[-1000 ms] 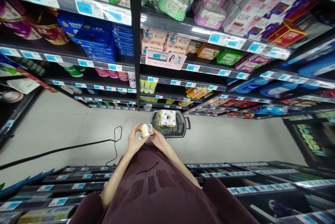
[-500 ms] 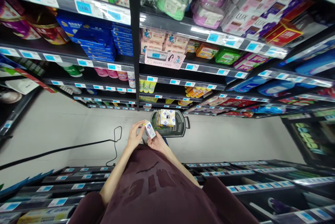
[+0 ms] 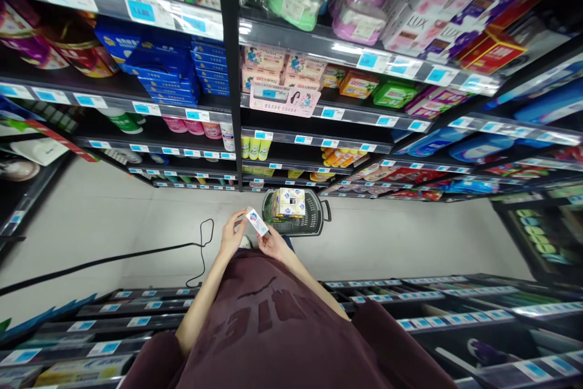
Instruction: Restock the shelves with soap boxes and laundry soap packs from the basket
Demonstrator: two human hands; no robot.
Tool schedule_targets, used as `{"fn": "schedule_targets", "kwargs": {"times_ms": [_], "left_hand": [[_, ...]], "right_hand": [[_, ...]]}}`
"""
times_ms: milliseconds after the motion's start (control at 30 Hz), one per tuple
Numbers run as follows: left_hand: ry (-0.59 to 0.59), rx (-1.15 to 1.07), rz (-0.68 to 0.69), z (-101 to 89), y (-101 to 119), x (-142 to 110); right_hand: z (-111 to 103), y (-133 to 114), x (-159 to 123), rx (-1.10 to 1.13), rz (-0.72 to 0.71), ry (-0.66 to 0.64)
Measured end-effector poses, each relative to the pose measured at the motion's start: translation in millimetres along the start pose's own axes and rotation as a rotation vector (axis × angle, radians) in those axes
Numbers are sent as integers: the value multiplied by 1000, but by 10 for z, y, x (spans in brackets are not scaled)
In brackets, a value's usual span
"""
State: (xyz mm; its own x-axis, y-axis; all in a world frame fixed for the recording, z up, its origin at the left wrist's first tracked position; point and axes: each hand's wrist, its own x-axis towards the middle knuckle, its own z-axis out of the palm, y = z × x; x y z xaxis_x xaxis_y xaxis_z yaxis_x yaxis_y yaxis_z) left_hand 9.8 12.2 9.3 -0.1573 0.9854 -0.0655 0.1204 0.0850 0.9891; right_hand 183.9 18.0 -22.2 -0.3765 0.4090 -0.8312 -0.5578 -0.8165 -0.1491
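A small white box [image 3: 257, 222] with a blue and red logo, like a boxed soap bar, is held between my two hands in front of my body. My left hand [image 3: 233, 232] grips its upper left end with the fingertips. At its lower right end my right hand [image 3: 272, 242] pinches it between thumb and fingers. Just beyond, on the floor, stands a dark green shopping basket [image 3: 312, 226]. Several similar white and yellow boxes [image 3: 290, 202] are stacked inside it.
Ahead rises a shelf [image 3: 319, 119] with soaps, LUX boxes [image 3: 449, 31] and blue cartons [image 3: 164, 70]. A black cable [image 3: 136, 252] runs over the floor at left. More shelving [image 3: 423, 298] stands close behind me, on both sides of my body.
The small box has turned in my hands, so a broad printed face now shows upward. Both hands stay in nearly the same place. The basket has not moved.
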Motion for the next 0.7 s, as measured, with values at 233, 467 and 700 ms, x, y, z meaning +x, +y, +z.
{"fn": "schedule_targets", "kwargs": {"times_ms": [233,467,700], "left_hand": [[21,-122,-151,47,-48,-23],[-11,-528,-411,140,-4,-71],[-79,-689,-555,157,14,-55]], "right_hand": [[22,-14,-119,-71,-278,66],[215,51,-248,-348,-831,247],[484,91,-634,-681,-1069,151]]}}
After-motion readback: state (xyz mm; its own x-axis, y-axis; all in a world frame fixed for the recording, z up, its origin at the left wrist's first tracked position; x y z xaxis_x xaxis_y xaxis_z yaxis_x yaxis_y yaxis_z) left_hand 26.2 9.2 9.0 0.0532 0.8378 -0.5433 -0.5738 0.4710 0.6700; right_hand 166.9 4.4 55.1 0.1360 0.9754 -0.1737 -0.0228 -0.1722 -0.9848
